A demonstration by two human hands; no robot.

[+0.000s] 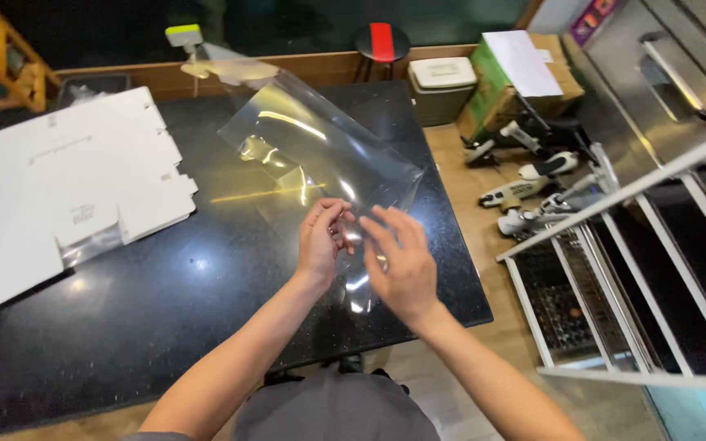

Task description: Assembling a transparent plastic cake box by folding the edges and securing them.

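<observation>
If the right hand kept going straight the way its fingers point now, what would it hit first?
The right hand points up and left, away from the body. Its fingers are already at the near edge of the clear plastic sheet, so that comes first; the left hand sits just beside that line. Depth is unclear.
</observation>
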